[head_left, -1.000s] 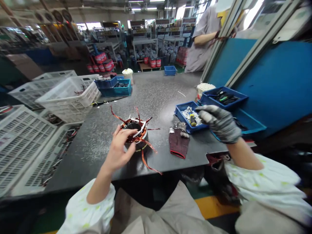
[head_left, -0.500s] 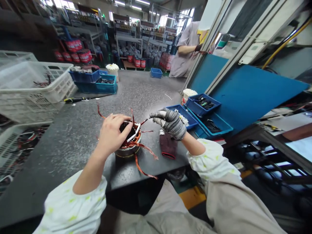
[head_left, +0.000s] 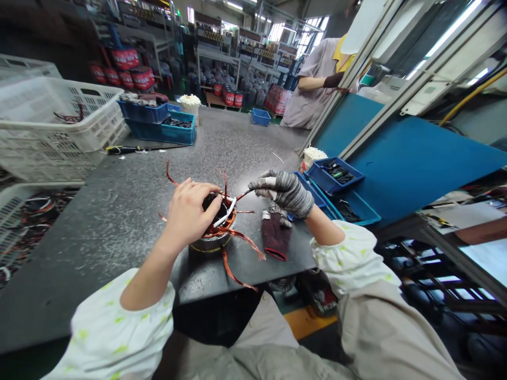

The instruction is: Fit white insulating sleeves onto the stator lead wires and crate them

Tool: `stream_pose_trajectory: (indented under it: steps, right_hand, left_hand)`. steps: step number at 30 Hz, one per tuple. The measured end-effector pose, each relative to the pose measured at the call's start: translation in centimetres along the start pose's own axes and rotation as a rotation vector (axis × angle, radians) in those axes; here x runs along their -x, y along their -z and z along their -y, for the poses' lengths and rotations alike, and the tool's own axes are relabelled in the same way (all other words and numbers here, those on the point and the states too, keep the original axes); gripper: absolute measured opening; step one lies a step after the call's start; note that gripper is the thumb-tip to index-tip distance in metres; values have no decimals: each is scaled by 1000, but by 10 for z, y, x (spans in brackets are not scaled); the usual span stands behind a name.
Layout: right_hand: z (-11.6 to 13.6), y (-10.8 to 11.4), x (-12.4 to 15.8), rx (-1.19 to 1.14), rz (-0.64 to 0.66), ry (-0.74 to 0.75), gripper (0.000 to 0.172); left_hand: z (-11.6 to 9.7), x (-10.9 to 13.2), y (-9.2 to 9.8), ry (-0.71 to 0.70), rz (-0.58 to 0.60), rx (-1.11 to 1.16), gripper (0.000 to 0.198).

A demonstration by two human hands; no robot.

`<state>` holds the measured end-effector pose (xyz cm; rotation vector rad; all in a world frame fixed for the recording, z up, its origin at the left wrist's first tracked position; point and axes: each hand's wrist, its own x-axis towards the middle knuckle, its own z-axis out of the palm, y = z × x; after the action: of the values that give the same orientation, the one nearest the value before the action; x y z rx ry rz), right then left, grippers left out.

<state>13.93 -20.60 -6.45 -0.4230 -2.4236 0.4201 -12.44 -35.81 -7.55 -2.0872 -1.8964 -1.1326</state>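
Note:
A round metal stator point(head_left: 212, 243) with copper windings sits on the dark table near its front edge. Several copper wire leads point(head_left: 247, 241) fan out from it, and a white sleeve point(head_left: 226, 215) lies across its top. My bare left hand point(head_left: 192, 211) is wrapped over the stator's left rim, thumb and fingers around the edge. In a grey striped glove, my right hand point(head_left: 283, 191) pinches the dark end of one lead at the stator's upper right. A dark red glove point(head_left: 275, 237) lies on the table below my right hand.
Blue bins of dark parts point(head_left: 336, 174) stand at the right, before a blue panel point(head_left: 420, 158). White crates point(head_left: 99, 113) and teal bins point(head_left: 182, 136) are at the left. A person point(head_left: 312, 84) stands beyond the table.
The camera view has shifted a little. My right hand has moved slightly away from the stator, still on the lead, and more of the dark red glove shows. My left hand stays on the stator.

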Motion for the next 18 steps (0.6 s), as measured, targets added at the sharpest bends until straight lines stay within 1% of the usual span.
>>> stream_pose_trajectory:
  steps: [2, 4, 8, 10, 13, 15, 17, 18]
  right_hand:
    - [-3, -1, 0, 16, -14, -17, 36]
    - [-5, -2, -1, 4, 6, -9, 40]
    - [-6, -3, -6, -25, 55, 56, 32]
    - [-7, -4, -9, -38, 61, 53, 33]
    - [-5, -3, -8, -135, 91, 21, 43]
    - [1, -5, -5, -234, 103, -23, 51]
    - [12, -12, -4, -329, 98, -105, 57]
    - [17, -19, -4, -366, 74, -153, 58]
  left_hand:
    - [-1, 0, 1, 5, 8, -1, 34]
    - [-2, 0, 1, 10, 8, -1, 34]
    - [-1, 0, 0, 12, 7, 3, 34]
    - [-1, 0, 0, 10, 6, 6, 33]
    - [-2, 0, 0, 11, 8, 13, 33]
    - [-3, 0, 1, 11, 14, 18, 33]
    - [-3, 0, 1, 11, 15, 20, 33]
    - [-3, 0, 1, 12, 17, 19, 32]
